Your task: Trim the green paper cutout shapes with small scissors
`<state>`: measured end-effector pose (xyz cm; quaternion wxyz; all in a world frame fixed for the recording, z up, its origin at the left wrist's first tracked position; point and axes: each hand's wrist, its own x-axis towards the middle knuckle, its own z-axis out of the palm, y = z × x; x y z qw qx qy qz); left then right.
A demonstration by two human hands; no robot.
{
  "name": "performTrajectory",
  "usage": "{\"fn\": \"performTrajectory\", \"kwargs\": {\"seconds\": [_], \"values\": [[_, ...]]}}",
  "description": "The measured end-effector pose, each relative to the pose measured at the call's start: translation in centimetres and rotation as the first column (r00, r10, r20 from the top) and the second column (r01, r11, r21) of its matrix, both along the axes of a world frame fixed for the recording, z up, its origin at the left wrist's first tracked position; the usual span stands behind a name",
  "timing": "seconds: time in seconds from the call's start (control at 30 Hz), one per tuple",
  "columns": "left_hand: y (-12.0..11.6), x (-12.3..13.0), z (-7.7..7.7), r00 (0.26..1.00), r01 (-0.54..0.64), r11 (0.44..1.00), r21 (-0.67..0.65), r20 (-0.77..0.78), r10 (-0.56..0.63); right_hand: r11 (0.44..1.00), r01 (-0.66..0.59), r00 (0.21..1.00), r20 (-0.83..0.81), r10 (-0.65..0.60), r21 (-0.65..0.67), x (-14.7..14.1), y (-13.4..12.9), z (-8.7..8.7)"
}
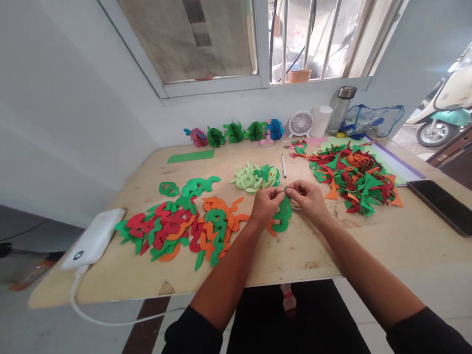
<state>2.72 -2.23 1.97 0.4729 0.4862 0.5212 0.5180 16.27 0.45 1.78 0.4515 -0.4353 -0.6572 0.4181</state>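
Observation:
Close together over the table, my left hand [267, 204] and my right hand [307, 197] both pinch the top of a wavy green cutout [282, 220] between thumb and fingers. Its lower part hangs below my fingertips, beside a bit of orange [271, 228]. Just behind my left hand lies a heap of pale green cutouts [249, 178]. Left of my forearm spread orange cutouts [234, 222], with red cutouts [170, 229] and green cutouts [196, 189] mixed in. A white ring-like edge [296, 208] shows partly under my right hand.
Angular scraps [363, 179] are piled on the right, near a black phone [440, 204]. A pen [283, 166] lies behind my hands. Folded paper ornaments [234, 132], a small fan [301, 124] and a bottle [341, 109] line the wall. A white power bank [94, 239] sits at left.

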Motion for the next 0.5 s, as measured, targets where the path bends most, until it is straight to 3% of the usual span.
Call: {"fn": "performTrajectory", "kwargs": {"seconds": [0.17, 0.33, 0.5], "values": [[0.2, 0.1, -0.4, 0.999, 0.047, 0.999, -0.013, 0.013, -0.046, 0.996, -0.009, 0.997, -0.078, 0.001, -0.091, 0.0, 0.0, 0.1], [0.4, 0.1, -0.9, 0.991, 0.134, 0.989, 0.068, 0.004, -0.135, 0.971, -0.039, 0.971, -0.240, -0.020, -0.238, 0.0, 0.2, 0.1], [0.5, 0.0, -1.3, 0.990, 0.143, 0.987, 0.076, 0.004, -0.144, 0.970, -0.064, 0.969, -0.248, 0.004, -0.236, 0.0, 0.2, 0.1]]}}
